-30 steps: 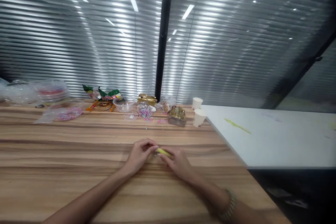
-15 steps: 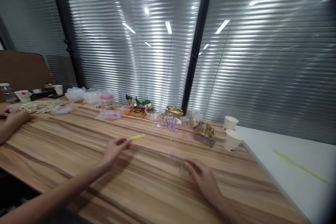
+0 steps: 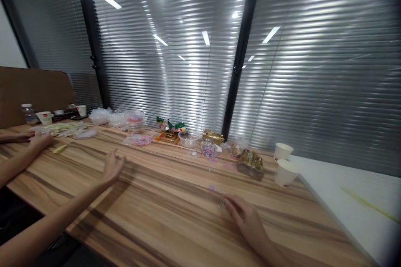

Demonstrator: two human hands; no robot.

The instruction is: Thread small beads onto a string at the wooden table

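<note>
My left hand [image 3: 113, 167] is over the wooden table [image 3: 150, 217], fingers apart and holding nothing. Farther left, close to a co-worker's hands [image 3: 42, 139], lies a short yellow strip [image 3: 59, 149]. My right hand [image 3: 246, 219] rests low on the right side of the table, thumb and fingers brought together. A tiny greyish, partly see-through thing [image 3: 223, 203] shows at its fingertips, too blurred to name. Just beyond those fingertips is a small cluster of pinkish-purple bits [image 3: 212, 188].
Along the back stand clear tubs [image 3: 188, 139], a jar of pink and blue bits [image 3: 209, 149], a green snack packet [image 3: 171, 125] and a gold wrapper [image 3: 250, 162]. Two paper cups [image 3: 285, 173] stand right, beside a white surface [image 3: 354, 217] with a long yellow strip [image 3: 369, 204].
The yellow strip has left my left hand and now lies near the co-worker. My left hand has moved left and its fingers have opened. My right hand stays nearly in place.
</note>
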